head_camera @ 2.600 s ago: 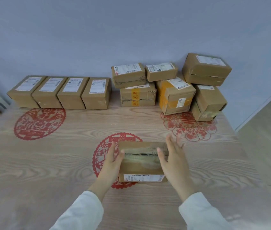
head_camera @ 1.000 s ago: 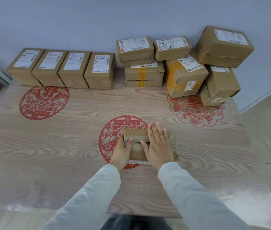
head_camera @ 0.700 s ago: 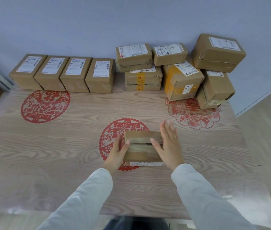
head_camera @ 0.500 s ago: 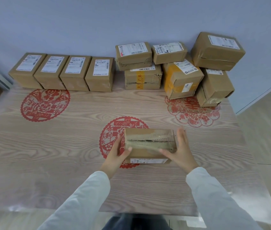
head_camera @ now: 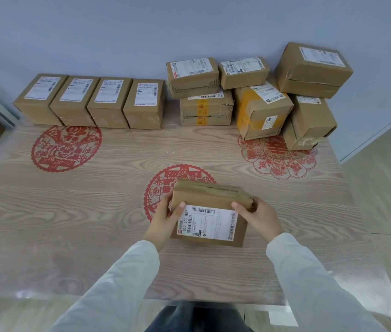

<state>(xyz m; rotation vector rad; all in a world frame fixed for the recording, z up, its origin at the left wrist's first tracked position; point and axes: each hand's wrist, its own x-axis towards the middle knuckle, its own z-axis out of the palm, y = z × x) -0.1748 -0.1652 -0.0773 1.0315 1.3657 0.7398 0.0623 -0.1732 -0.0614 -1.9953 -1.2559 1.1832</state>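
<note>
A: Near table point(head_camera: 46, 236) edge: left hand point(head_camera: 164, 220) and right hand point(head_camera: 262, 218) grip parcel point(head_camera: 211, 202) by its ends, thumbs curled onto the label point(head_camera: 207, 224) face. Parcel tilted over the centre red cutout point(head_camera: 158, 188), mid-table
B: Failure modes?
A: End-pinch only, tape looks slick: could slip and drop on a corner. Further back, leaning pile point(head_camera: 261, 111) at the wall point(head_camera: 189, 25) might topple if bumped; row of four point(head_camera: 108, 104) looks stable

Cardboard parcel point(head_camera: 210, 226), one, shipping label upward; left hand point(head_camera: 163, 220) and right hand point(head_camera: 261, 218) gripped its ends above the wood-grain surface point(head_camera: 70, 212). Row of four labelled boxes point(head_camera: 108, 104) stood against the wall. Pile of six parcels point(head_camera: 261, 111) lay beside it.
</note>
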